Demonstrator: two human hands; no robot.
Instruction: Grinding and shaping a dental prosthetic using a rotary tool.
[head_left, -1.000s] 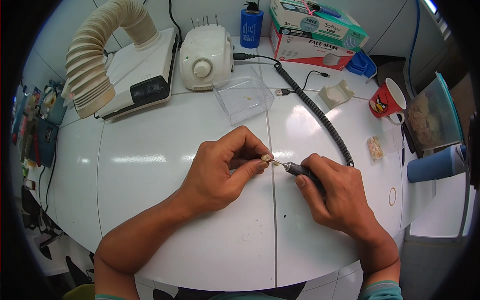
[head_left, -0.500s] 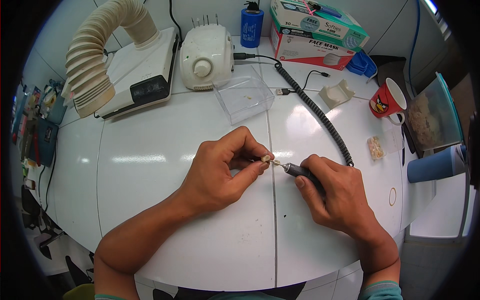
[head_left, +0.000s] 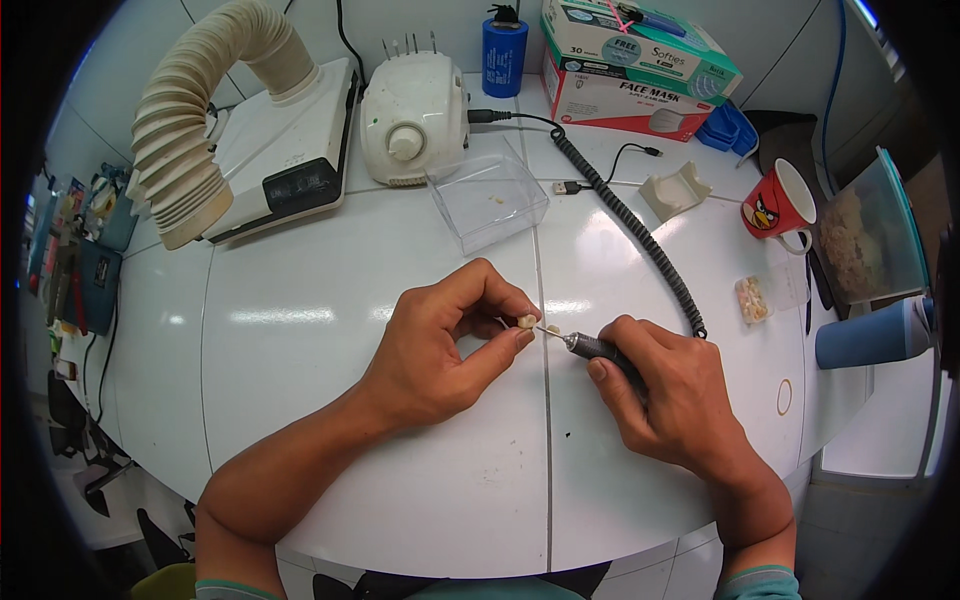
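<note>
My left hand (head_left: 445, 340) pinches a small ivory tooth-shaped piece (head_left: 527, 321) between thumb and fingertips, a little above the middle of the table. Wrapped around a dark rotary handpiece (head_left: 607, 354), my right hand (head_left: 672, 390) holds it with its metal tip pointing left. The thin bit (head_left: 549, 330) reaches up to the piece's right side; whether it touches cannot be made out. By the bit shows a tiny yellowish bit of material (head_left: 554, 329). A black coiled cord (head_left: 640, 235) runs from behind my right hand to a white control box (head_left: 412, 120) with a round knob.
Behind my hands lies a clear plastic box (head_left: 488, 205). A white unit with a ribbed hose (head_left: 180, 130) stands far left. Toward the right are a cream holder (head_left: 676, 191), a red mug (head_left: 777, 203), a small container of ivory pieces (head_left: 752, 299) and a blue tumbler (head_left: 872, 332).
The ivory piece has turned slightly in my left fingertips. My right hand and the handpiece have shifted a little left and down, and the bit now sits at a slightly different angle.
</note>
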